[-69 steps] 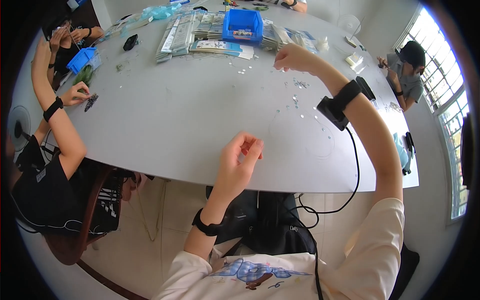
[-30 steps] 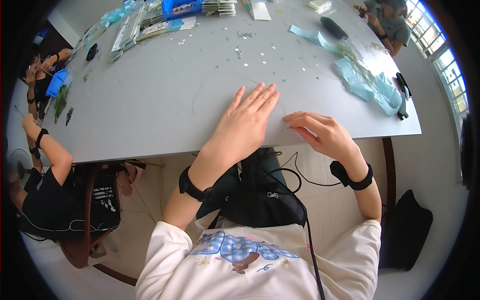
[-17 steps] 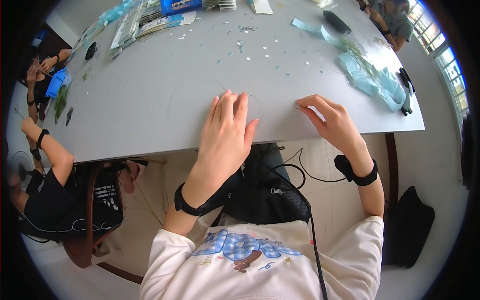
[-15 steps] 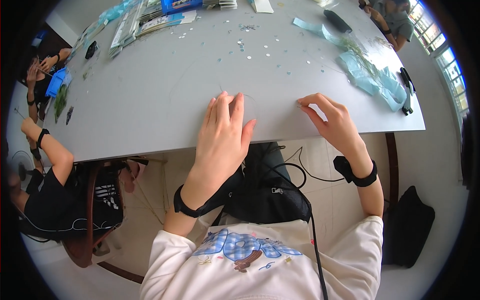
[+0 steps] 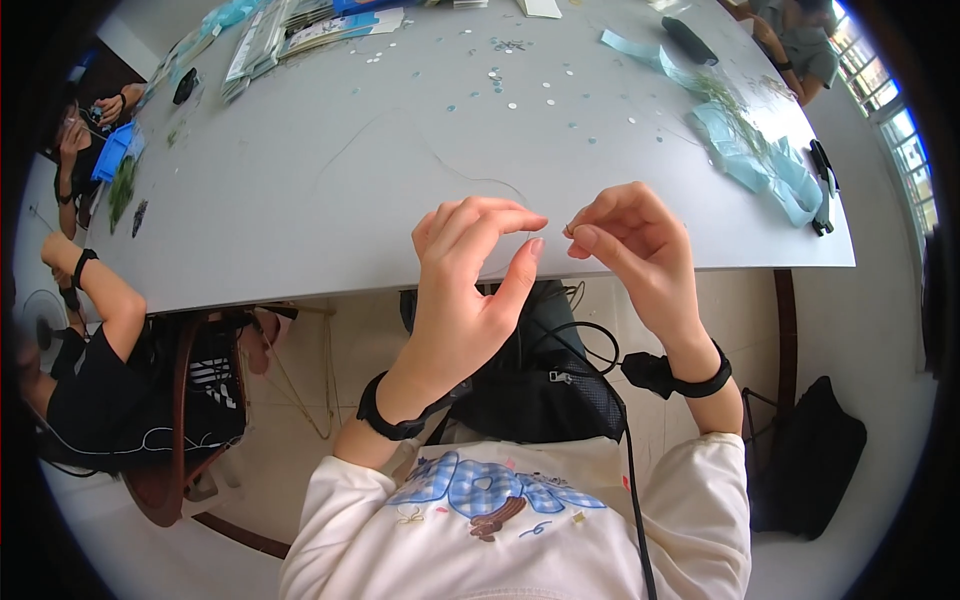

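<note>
At frame centre, seemingly handling thread (image 5: 452, 171), the spread left hand (image 5: 462, 295) faces the right hand (image 5: 643, 258), which pinches a tiny item (image 5: 569, 231), kind unclear, calling for steady alignment.

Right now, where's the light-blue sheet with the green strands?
In the head view, the light-blue sheet lies on the table beyond and right of the right hand, left of the black tool.

Cream tee (image 5: 440, 560), roomy sleeves (image 5: 330, 510), blue checked patches (image 5: 476, 488) on the front, black wristbands (image 5: 394, 424) both sides, black cable (image 5: 638, 505) trailing down it.
</note>
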The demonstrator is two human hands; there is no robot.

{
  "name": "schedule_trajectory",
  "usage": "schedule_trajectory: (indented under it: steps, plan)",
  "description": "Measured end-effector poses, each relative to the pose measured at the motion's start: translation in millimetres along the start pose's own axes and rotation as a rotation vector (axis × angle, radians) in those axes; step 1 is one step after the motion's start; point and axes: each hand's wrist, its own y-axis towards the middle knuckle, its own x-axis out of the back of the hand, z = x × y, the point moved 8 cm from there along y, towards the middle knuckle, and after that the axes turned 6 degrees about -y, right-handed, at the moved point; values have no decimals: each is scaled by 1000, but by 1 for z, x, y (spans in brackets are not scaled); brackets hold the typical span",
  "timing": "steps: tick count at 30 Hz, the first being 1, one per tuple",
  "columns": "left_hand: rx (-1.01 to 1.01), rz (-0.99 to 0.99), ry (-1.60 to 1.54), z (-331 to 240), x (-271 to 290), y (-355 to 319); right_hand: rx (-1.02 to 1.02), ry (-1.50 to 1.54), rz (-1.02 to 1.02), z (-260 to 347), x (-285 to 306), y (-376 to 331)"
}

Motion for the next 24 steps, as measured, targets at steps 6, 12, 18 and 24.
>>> schedule_trajectory:
  steps: [6,12,18,24]
  plan:
    - [106,-141,-257,11,6,-5,-91,204,18,-3,-19,4]
    - [61,-178,-190,10,11,-7,-211,278,63,-15,-30,5]
    - [17,-216,-115,7,16,-8,-220,320,70,-21,-37,5]
    - [99,-91,-157,21,11,-6,-154,195,-24,-15,-37,2]
